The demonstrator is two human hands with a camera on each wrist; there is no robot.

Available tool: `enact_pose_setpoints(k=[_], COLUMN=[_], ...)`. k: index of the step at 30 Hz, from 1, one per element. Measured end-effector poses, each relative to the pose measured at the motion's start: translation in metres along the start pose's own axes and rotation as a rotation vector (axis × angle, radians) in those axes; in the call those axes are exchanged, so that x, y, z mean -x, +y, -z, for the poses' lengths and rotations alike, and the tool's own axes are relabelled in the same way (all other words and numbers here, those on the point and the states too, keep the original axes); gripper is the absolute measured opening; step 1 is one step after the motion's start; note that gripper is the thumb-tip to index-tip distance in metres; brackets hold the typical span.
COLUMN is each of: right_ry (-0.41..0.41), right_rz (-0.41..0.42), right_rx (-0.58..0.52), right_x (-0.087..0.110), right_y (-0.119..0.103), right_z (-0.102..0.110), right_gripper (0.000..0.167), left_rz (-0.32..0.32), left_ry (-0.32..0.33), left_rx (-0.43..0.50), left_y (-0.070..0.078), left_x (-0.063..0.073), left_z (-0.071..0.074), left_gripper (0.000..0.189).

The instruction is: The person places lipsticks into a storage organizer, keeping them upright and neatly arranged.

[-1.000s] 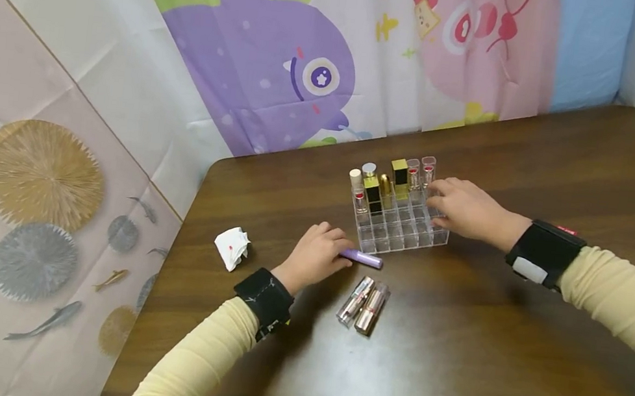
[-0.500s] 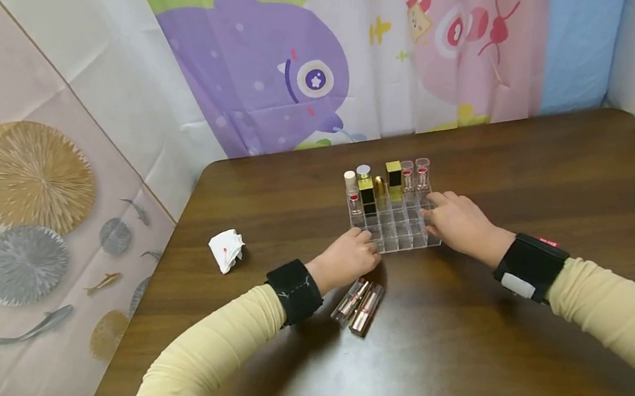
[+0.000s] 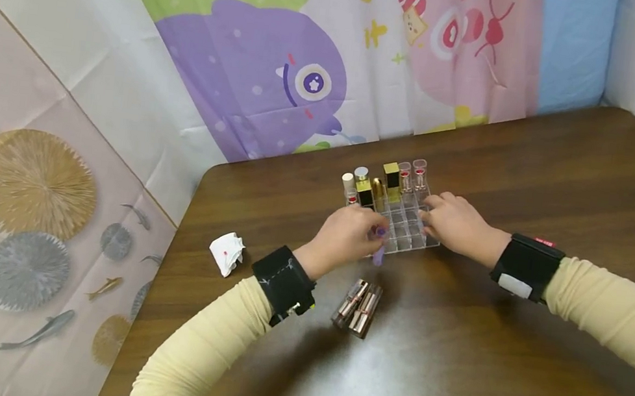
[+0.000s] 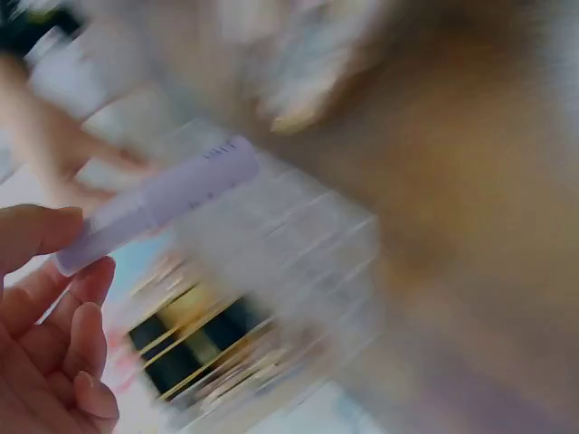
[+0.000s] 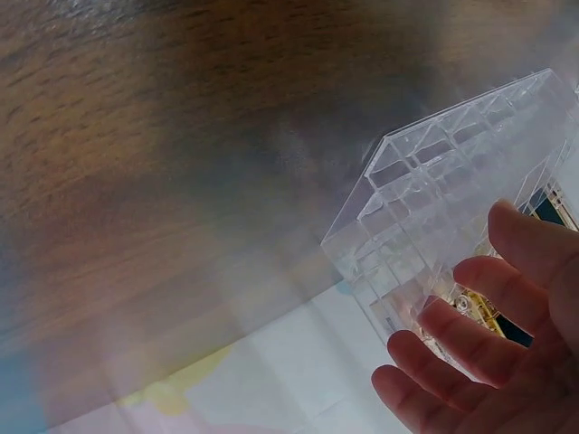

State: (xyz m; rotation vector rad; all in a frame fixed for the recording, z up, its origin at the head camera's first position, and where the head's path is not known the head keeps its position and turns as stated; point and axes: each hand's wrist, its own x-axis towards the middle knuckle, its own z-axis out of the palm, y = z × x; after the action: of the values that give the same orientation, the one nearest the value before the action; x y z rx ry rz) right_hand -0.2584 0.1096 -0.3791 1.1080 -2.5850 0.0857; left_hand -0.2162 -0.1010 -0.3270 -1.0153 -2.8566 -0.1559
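My left hand (image 3: pixel 345 235) pinches a slim purple lip gloss tube (image 4: pixel 185 197) between thumb and fingers at one end, over the front left of a clear lipstick organizer (image 3: pixel 417 241). The tube tilts, its other end pointing away from the fingertips. Several lipsticks stand in the organizer's back and left compartments, among them a black-and-gold one (image 3: pixel 392 179) and a clear-capped one (image 3: pixel 419 174). My right hand (image 3: pixel 458 228) is at the organizer's right side, fingers loosely bent; whether all of them touch it cannot be told. The left hand hides the organizer's front left corner.
Two clear-capped lipsticks (image 3: pixel 365 311) lie side by side on the wooden table (image 3: pixel 480 373), in front of the organizer. A crumpled white tissue (image 3: pixel 227 254) sits at the left. Behind the table hangs a cartoon-printed curtain (image 3: pixel 272 82).
The left hand has picked the purple tube up off the table, brought it right and raised it over the organizer's front. My right hand has stayed at the organizer's right side.
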Motion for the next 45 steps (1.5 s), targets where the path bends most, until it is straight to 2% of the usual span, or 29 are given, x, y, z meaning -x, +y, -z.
enact_pose_setpoints(k=[3, 6, 10, 15, 19, 22, 24, 26, 29, 33, 35, 37, 39, 42, 45], right_ry=[0.006, 0.005, 0.009, 0.033, 0.05, 0.059, 0.068, 0.079, 0.08, 0.064, 0.062, 0.06, 0.062, 0.061, 0.057], right_rz=[0.006, 0.011, 0.015, 0.031, 0.039, 0.043, 0.044, 0.042, 0.047, 0.054, 0.054, 0.048, 0.044, 0.038, 0.037], right_rx=[0.0, 0.002, 0.001, 0.011, 0.016, 0.023, 0.031, 0.038, 0.036, 0.027, 0.02, 0.018, 0.016, 0.028, 0.032], right_x=[0.001, 0.001, 0.001, 0.003, 0.004, 0.004, 0.003, 0.003, 0.001, 0.001, 0.0, 0.0, 0.0, 0.0, 0.0], right_y=[0.001, 0.002, 0.0, -0.002, -0.002, 0.0, 0.001, 0.002, -0.001, -0.003, -0.003, -0.002, -0.002, 0.0, 0.001], right_z=[0.0, -0.003, -0.008, -0.011, -0.01, -0.009, -0.009, -0.007, -0.009, -0.009, -0.008, -0.007, -0.005, -0.002, -0.001], right_gripper=[0.019, 0.018, 0.019, 0.019, 0.019, 0.019, 0.019, 0.019, 0.019, 0.018, 0.018, 0.018, 0.018, 0.018, 0.018], left_rz=[0.108, 0.175, 0.213, 0.219, 0.172, 0.137, 0.125, 0.118, 0.109, 0.095, 0.056, -0.026, -0.129, -0.233, -0.22], left_ry=[0.078, 0.136, 0.128, 0.106, 0.127, 0.136, 0.134, 0.136, 0.163, 0.303, 0.387, 0.434, 0.428, 0.325, 0.21], left_rx=[0.054, 0.027, -0.032, -0.087, -0.23, -0.393, -0.47, -0.5, -0.438, -0.286, -0.243, -0.231, -0.236, -0.268, -0.299], left_y=[-0.002, -0.006, -0.013, -0.021, -0.025, -0.025, -0.025, -0.025, -0.028, -0.035, -0.04, -0.046, -0.052, -0.059, -0.062], left_x=[-0.017, -0.034, -0.047, -0.05, -0.049, -0.049, -0.05, -0.051, -0.046, -0.031, -0.022, -0.012, -0.002, 0.01, 0.017], left_z=[0.02, 0.028, 0.022, 0.007, -0.006, -0.013, -0.015, -0.013, -0.007, 0.01, 0.015, 0.016, 0.009, -0.012, -0.033], left_gripper=[0.02, 0.02, 0.019, 0.016, 0.013, 0.013, 0.014, 0.016, 0.018, 0.021, 0.019, 0.017, 0.015, 0.017, 0.024])
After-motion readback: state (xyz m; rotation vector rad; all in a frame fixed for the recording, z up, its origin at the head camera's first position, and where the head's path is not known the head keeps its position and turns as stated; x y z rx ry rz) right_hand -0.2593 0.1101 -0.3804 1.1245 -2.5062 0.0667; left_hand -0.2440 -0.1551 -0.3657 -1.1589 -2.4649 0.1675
